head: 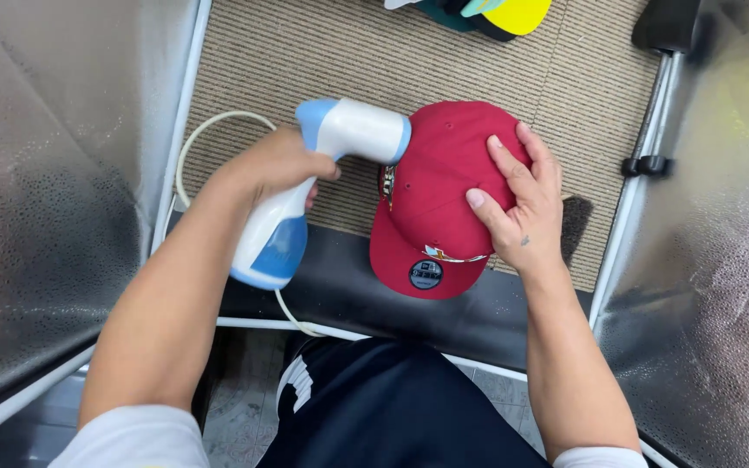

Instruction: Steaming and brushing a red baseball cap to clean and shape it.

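A red cap (433, 186) lies on a ribbed beige mat (305, 52), its flat brim with a round dark sticker hanging over the black front edge. My right hand (517, 195) rests spread on the cap's crown and holds it down. My left hand (279, 165) grips the handle of a white and blue handheld garment steamer (305, 191). The steamer's head touches the left side of the cap's crown. A white cord (197, 143) loops from the steamer behind my left wrist.
Silvery reflective panels (54, 173) on white frames stand at both sides. Other caps, one yellow (517, 13), lie at the far edge of the mat. A black bar (348, 290) runs along the front. My dark shorts (392, 407) show below.
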